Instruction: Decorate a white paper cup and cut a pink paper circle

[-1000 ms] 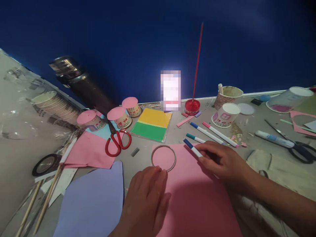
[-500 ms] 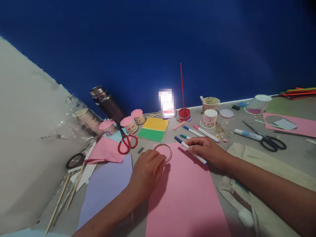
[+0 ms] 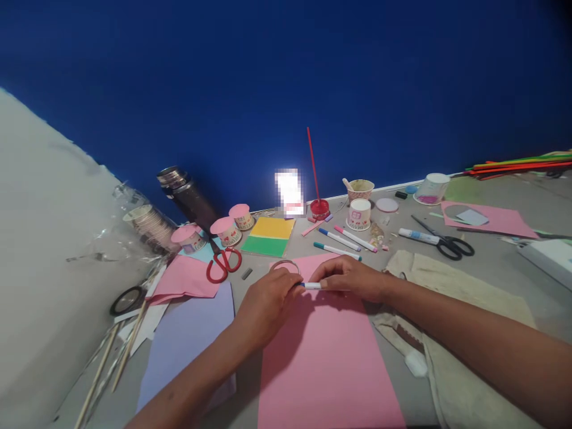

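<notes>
Over the upper part of a pink sheet of paper (image 3: 328, 357), my two hands meet at a white marker (image 3: 313, 286) with a dark blue cap. My right hand (image 3: 351, 279) is closed on the marker's barrel. At the cap end, my left hand (image 3: 270, 301) has its fingers closed, pinching the cap. A thin round ring (image 3: 286, 262) shows just behind the left fingers, partly hidden by them and apparently still in their grasp. Three more markers, blue (image 3: 339, 239), pink (image 3: 356, 238) and teal (image 3: 336, 251), lie beyond the right hand.
Red-handled scissors (image 3: 218, 271), a purple sheet (image 3: 187, 351) and folded pink paper (image 3: 185, 277) lie left. Decorated paper cups (image 3: 226, 231) and a dark flask (image 3: 190, 199) stand behind. Rightward are a beige cloth bag (image 3: 469, 310), a glue stick (image 3: 417, 236) and black scissors (image 3: 453, 245).
My right hand has brought the blue marker left from the group of markers to my left hand, whose fingers now meet its cap. The camera view has shifted slightly right.
</notes>
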`<state>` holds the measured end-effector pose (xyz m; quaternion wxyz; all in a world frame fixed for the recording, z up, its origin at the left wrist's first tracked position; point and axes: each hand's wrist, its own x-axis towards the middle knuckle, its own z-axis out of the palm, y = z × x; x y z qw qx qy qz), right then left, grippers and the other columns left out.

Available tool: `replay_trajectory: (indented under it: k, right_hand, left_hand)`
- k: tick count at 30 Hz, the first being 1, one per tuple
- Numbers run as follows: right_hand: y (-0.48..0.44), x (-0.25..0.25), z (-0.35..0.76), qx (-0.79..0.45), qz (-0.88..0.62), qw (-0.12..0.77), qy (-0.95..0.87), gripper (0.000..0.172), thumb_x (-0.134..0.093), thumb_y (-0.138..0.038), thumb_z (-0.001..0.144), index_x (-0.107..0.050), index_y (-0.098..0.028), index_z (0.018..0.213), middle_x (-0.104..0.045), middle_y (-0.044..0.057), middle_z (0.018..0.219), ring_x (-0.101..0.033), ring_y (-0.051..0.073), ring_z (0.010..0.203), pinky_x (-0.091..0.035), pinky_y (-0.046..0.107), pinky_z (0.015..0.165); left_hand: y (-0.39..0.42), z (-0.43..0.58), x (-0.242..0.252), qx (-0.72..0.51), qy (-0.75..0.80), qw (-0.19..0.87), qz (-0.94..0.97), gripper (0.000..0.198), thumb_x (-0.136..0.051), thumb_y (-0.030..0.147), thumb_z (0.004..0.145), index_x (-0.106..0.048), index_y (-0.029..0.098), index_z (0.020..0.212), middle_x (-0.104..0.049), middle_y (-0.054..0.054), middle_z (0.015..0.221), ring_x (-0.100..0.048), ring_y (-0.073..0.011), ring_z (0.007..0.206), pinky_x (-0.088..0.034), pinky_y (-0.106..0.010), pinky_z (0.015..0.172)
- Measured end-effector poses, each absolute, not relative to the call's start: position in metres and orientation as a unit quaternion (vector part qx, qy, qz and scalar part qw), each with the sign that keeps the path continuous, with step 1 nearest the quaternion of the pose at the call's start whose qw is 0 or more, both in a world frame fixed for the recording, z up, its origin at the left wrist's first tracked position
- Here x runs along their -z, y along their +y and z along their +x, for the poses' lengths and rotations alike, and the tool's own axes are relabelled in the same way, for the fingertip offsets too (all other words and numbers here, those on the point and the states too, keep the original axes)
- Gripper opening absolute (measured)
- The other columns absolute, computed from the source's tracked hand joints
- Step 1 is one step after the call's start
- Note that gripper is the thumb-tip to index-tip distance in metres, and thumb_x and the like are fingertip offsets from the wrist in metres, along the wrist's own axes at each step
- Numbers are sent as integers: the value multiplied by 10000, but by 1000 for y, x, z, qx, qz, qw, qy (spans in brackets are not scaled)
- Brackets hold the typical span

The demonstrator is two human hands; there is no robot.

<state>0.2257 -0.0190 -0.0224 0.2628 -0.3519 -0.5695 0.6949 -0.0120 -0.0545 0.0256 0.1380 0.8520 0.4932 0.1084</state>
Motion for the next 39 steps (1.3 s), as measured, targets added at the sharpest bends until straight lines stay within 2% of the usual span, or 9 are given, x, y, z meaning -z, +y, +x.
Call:
replay_trajectory:
  k: [5, 10, 13, 16, 22, 25, 30, 35, 39]
  right_hand:
    - [-20, 23, 224, -636, -378, 266, -618, 261, -735, -307, 801, -821, -162, 1001, -718, -4, 743, -561, 125, 625, -430, 254, 604]
    - [-23, 20, 220, -385, -437, 206, -787, 168, -672, -228, 917, -818, -193, 992, -811, 30, 925, -702, 181, 835, -489, 271, 735]
    - [-20, 23, 221, -212, -512, 174, -814, 179, -644, -215, 967, -813, -183, 1016, -801, 87, 1025, -695, 236, 977, -485, 323, 825]
    - [-13, 25, 225, -138, -555, 170, -802, 220, -603, -226, 1008, -807, -150, 977, -760, 171, 1129, -640, 314, 1135, -458, 396, 923]
    - [4, 10, 243, -66, -626, 100, -771, 288, -615, -428, 1042, -800, -212, 1088, -782, 131, 1171, -699, 295, 1132, -471, 342, 838]
    - [14, 3, 260, -44, -671, 64, -737, 318, -502, -316, 1072, -781, -174, 1129, -800, 166, 1164, -753, 304, 1042, -475, 347, 785]
    - [25, 7, 280, -38, -690, 0, -722, 262, -581, -229, 979, -798, -146, 1100, -822, 201, 1139, -783, 355, 1047, -494, 363, 791]
    - [30, 14, 283, -39, -694, -22, -719, 286, -576, -217, 960, -811, -125, 1093, -819, 224, 1161, -784, 347, 1074, -505, 355, 818]
    - [28, 3, 281, -29, -698, -8, -715, 270, -583, -185, 910, -802, -96, 1040, -818, 238, 1099, -787, 356, 1005, -478, 348, 750]
  left_hand:
    - [-56, -21, -26, -57, 529, 147, 834, 234, -513, 204, 1047, -743, 222, 1082, -749, -56, 1025, -714, -243, 958, -519, -345, 799]
    - [-38, -12, -34, -5, 549, 118, 827, 221, -550, 192, 1037, -761, 225, 1096, -765, -70, 1126, -727, -278, 1080, -540, -375, 850]
    - [-22, -2, -35, 7, 559, 79, 826, 301, -559, 152, 1017, -734, 210, 1255, -758, -106, 1214, -718, -308, 1159, -563, -414, 904]
    - [-17, 0, -29, 15, 557, 24, 830, 448, -564, 119, 998, -635, 174, 1437, -716, -164, 1360, -678, -348, 1272, -554, -498, 1023]
    - [-38, -23, -18, 15, 552, 51, 832, 299, -641, 164, 954, -717, 207, 1241, -674, -160, 1451, -678, -361, 1294, -568, -541, 1044]
    - [-46, -40, -15, -34, 538, 67, 840, 222, -622, 193, 964, -738, 232, 1149, -697, -133, 1407, -684, -339, 1274, -573, -526, 1048]
    - [-47, -57, -14, -92, 518, 94, 845, 191, -581, 278, 998, -740, 245, 1099, -749, -103, 1238, -715, -298, 1161, -599, -470, 979]
    - [-44, -55, -20, -105, 522, 96, 841, 233, -553, 298, 1013, -744, 254, 1138, -773, -84, 1205, -737, -278, 1134, -607, -430, 949]
    - [-41, -44, -28, -101, 506, 75, 853, 276, -548, 302, 1025, -708, 255, 1245, -761, -85, 1280, -731, -271, 1183, -609, -404, 960]
